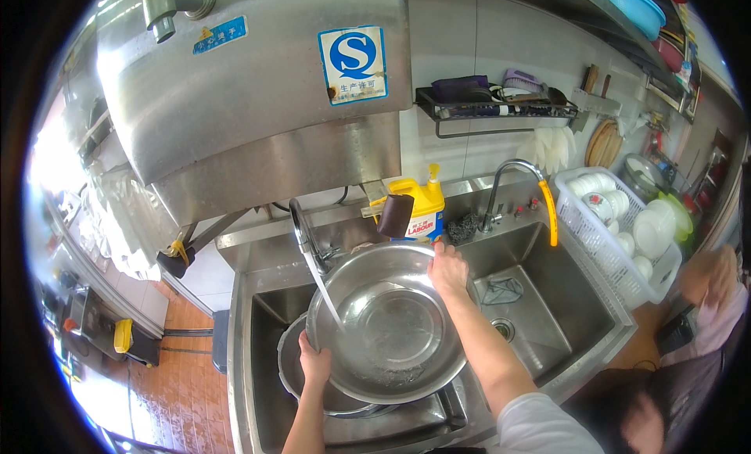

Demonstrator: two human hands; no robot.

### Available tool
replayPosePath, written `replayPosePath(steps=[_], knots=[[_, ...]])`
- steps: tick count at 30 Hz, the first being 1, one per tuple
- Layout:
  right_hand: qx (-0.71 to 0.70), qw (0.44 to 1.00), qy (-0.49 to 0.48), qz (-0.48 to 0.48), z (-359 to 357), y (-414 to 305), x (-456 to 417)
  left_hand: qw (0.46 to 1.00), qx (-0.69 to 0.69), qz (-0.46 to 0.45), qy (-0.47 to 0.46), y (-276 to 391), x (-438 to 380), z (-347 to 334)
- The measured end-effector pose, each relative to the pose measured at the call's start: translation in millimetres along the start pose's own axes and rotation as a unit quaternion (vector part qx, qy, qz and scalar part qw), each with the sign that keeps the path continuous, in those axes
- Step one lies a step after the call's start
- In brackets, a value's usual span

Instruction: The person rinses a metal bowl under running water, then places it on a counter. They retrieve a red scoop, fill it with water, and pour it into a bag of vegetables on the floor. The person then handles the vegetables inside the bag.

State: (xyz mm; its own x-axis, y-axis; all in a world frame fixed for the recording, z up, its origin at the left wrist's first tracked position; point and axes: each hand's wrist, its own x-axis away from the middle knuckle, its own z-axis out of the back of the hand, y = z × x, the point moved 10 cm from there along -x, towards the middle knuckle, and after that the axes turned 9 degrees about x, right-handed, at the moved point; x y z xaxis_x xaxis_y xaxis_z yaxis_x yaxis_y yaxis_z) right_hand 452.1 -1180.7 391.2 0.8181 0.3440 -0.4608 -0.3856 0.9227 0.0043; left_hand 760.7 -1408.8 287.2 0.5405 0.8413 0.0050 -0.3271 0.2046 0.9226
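A large round stainless-steel basin (399, 325) is tilted over the left sink, held by its rim in both hands. My left hand (315, 363) grips the rim at the lower left. On the upper right, my right hand (449, 269) has its fingers curled over the rim. Water runs from the left faucet (299, 225) into the basin, and a little water pools near its lower edge. Beneath it, a second metal vessel (288, 360) sits in the left sink basin (267, 313), mostly hidden.
A yellow detergent jug (419, 207) stands behind the sink beside a dark cup (395, 216). A cloth (502, 291) lies in the right sink (543, 319). Further right is a white plastic basket (613, 266) of dishes. A steel tank (258, 90) overhangs the left sink. Another person (704, 313) is at right.
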Motion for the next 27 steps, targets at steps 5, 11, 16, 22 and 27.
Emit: replayPosePath(steps=[5,11,16,22,27], knots=[[-0.014,1.000,-0.016,-0.004,-4.6,-6.3,-2.8,1.000,0.015,-0.012,0.021,-22.6,-6.8,5.4],[-0.041,0.999,0.021,-0.006,-12.1,6.6,-4.6,0.998,-0.034,0.041,-0.012,-0.1,2.1,-0.1],[-0.019,1.000,-0.003,0.008,-4.2,-5.1,1.4,0.998,-0.036,0.043,0.009,-16.2,4.3,4.9],[-0.002,1.000,-0.020,0.016,2.6,-4.8,2.2,0.999,-0.001,0.041,-0.001,-14.7,4.7,-1.6],[-0.004,0.998,-0.057,0.006,8.6,-10.0,1.5,0.999,0.013,0.049,-0.004,-8.3,6.9,2.5]])
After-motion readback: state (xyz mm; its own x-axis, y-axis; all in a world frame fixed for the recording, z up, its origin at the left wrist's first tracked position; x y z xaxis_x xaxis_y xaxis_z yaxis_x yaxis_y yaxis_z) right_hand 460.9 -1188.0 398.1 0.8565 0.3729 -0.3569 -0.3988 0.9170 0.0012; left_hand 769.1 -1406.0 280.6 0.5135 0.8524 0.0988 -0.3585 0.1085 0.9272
